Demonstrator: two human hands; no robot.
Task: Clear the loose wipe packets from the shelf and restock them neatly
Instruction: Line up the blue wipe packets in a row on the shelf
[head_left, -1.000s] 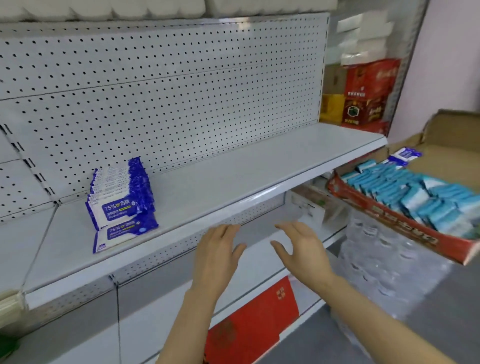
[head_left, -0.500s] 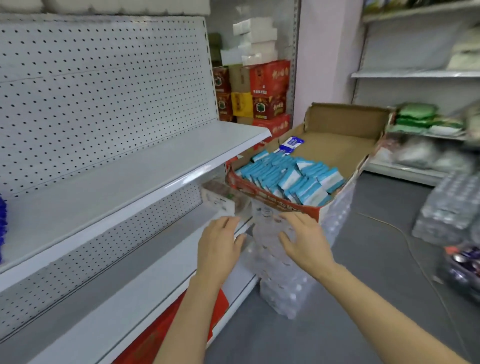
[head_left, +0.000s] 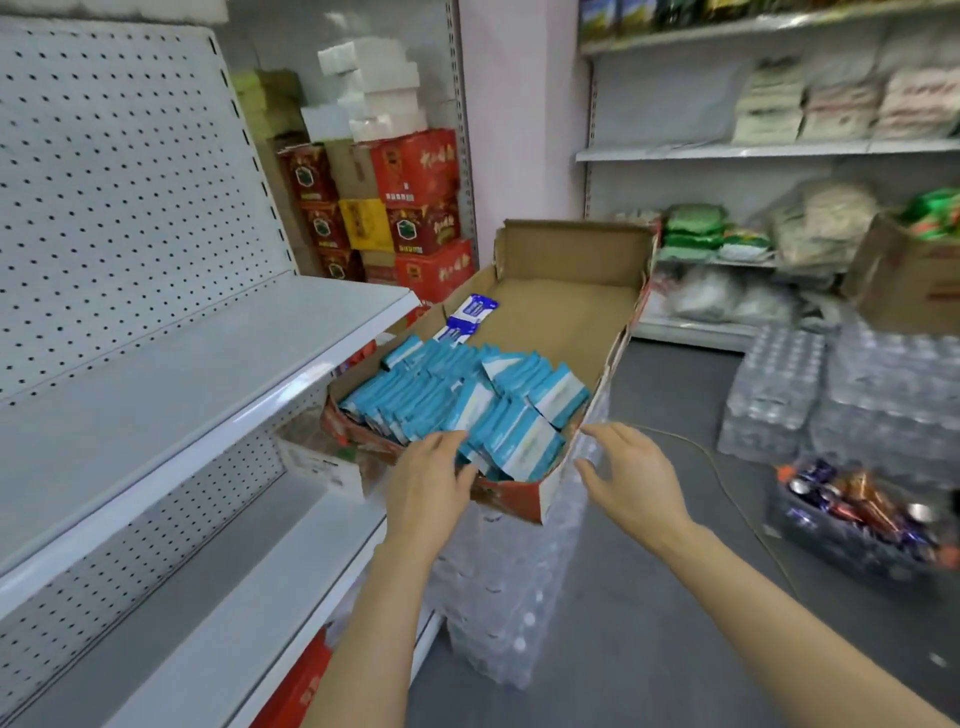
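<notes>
An open cardboard box (head_left: 571, 306) rests on a stack of shrink-wrapped water bottles (head_left: 509, 587). Its near half is packed with several light-blue wipe packets (head_left: 467, 400); a dark-blue and white packet (head_left: 467, 314) lies alone at its far left. My left hand (head_left: 431, 483) reaches over the box's near rim, fingers straight and touching the nearest blue packets. My right hand (head_left: 631, 478) hovers open at the box's near right corner, holding nothing. The white shelf (head_left: 171, 374) on the left lies bare in this view.
A lower white shelf (head_left: 218, 597) carries a small carton (head_left: 322, 460). Red and yellow cartons (head_left: 395, 208) are stacked behind the shelf end. More water-bottle packs (head_left: 841, 389) and a basket of cans (head_left: 857, 509) stand on the grey floor to the right, before stocked shelves (head_left: 779, 150).
My view has swung right from the shelf, so the stacked dark-blue packets have left the frame. Both hands moved forward to the box; the left now touches the light-blue packets.
</notes>
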